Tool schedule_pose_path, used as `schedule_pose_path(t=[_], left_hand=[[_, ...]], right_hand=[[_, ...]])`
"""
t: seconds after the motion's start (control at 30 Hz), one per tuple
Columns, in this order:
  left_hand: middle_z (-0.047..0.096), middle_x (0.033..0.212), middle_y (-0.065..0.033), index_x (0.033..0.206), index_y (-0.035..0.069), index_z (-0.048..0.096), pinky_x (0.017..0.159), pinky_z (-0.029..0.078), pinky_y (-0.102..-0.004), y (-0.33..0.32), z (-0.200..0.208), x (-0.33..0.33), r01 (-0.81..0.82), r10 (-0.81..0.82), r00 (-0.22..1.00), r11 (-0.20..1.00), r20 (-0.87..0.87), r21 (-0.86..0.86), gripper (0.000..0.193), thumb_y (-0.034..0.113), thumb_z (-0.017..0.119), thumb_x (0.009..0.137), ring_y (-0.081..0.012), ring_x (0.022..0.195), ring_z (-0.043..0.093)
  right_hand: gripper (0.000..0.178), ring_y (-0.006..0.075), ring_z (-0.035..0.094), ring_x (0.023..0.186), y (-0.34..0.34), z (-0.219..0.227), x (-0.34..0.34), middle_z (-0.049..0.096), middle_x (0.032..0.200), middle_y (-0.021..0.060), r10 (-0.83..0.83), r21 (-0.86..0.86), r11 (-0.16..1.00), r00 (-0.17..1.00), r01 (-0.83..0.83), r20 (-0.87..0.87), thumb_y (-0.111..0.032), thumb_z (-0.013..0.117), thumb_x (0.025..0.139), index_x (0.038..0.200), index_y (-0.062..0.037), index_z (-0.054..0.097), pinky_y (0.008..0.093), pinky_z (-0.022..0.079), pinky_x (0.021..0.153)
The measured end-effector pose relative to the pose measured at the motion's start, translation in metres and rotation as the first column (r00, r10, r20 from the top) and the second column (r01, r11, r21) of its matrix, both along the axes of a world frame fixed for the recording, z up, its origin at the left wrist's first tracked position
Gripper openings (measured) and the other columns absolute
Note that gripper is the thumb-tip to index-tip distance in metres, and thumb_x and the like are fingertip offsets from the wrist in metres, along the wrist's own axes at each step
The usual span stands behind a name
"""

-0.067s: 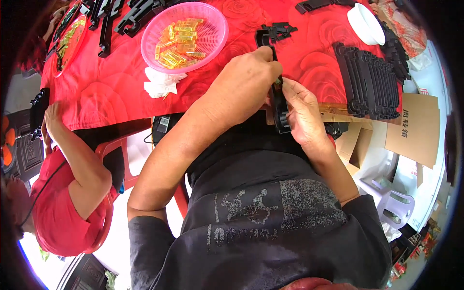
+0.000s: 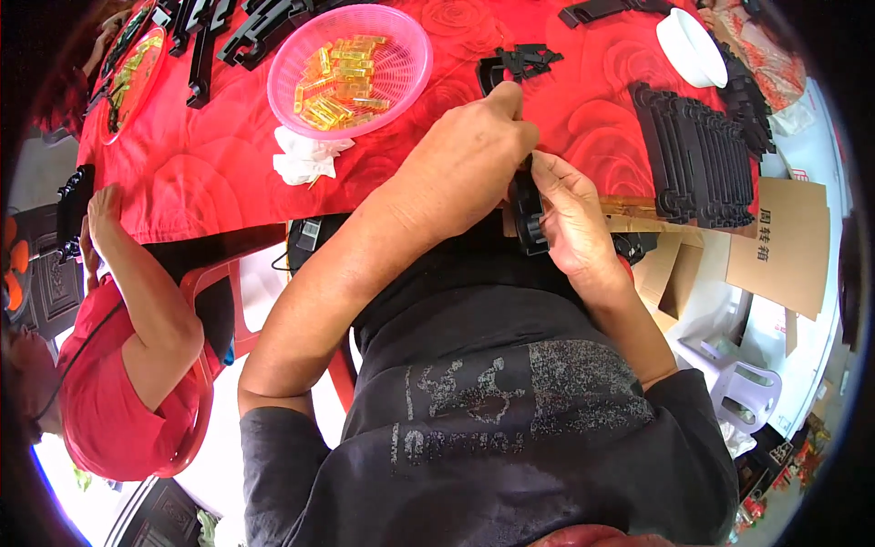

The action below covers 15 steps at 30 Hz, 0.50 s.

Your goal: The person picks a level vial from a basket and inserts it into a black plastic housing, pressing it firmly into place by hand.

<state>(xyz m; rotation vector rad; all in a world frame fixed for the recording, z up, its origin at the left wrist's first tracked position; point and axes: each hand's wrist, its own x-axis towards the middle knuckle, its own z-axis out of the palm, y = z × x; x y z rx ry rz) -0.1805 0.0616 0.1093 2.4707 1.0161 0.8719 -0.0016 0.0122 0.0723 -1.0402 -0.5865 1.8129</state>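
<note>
At the table's near edge I hold a long black plastic part [image 2: 526, 211] with both hands, its far end above the cloth and its near end by my lap. My left hand [image 2: 483, 141] crosses over from above, fingers closed about its middle and hiding much of it. Steadying the near half from the right side is my right hand [image 2: 572, 205], thumb along the edge. Whether a small piece sits under my left fingertips cannot be seen. Just beyond lies a heap of small black pieces [image 2: 530, 61].
A pink basket [image 2: 417, 75] holds several yellow clear pieces, with crumpled white tissue [image 2: 305, 157] beside it. Stacked black parts [image 2: 694, 155] lie right, near a white bowl [image 2: 685, 46]. A person in red [image 2: 137, 383] sits left. Cardboard [image 2: 779, 242] stands right of the table.
My left hand has shifted slightly up and right along the black plastic part, covering more of its middle. The right hand stays nearly in place.
</note>
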Motion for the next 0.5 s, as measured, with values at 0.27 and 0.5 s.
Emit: schedule_pose_path(t=[0.27, 0.5], left_hand=[[0.061, 0.093, -0.0154, 0.089, 0.0, 0.065, 0.068, 0.052, -0.0428, 0.001, -0.002, -0.004, -0.092, 0.099, 0.992, 0.992, 0.079, -0.091, 0.014, -0.001, 0.066, 0.076, -0.0377, 0.08, 0.064], [0.056, 0.099, -0.0202, 0.104, -0.002, 0.059, 0.07, 0.052, -0.0451, -0.016, 0.008, 0.003, -0.311, 0.317, 0.847, 0.947, 0.428, -0.086, 0.03, 0.004, 0.068, 0.077, -0.0381, 0.082, 0.061]], right_hand=[[0.024, 0.0166, 0.066, 0.096, 0.0, 0.006, -0.012, 0.068, 0.108, 0.0091, 0.011, -0.023, 1.0, 0.983, -0.015, -0.181, -0.013, 0.056, 0.099, 0.117, 0.0019, 0.059, 0.0297, 0.054, 0.087], [0.024, 0.0151, 0.065, 0.096, 0.007, 0.003, -0.016, 0.067, 0.109, 0.0073, -0.071, 0.033, 0.996, 0.986, 0.077, -0.152, -0.013, 0.056, 0.098, 0.117, 0.0007, 0.059, 0.029, 0.054, 0.084]])
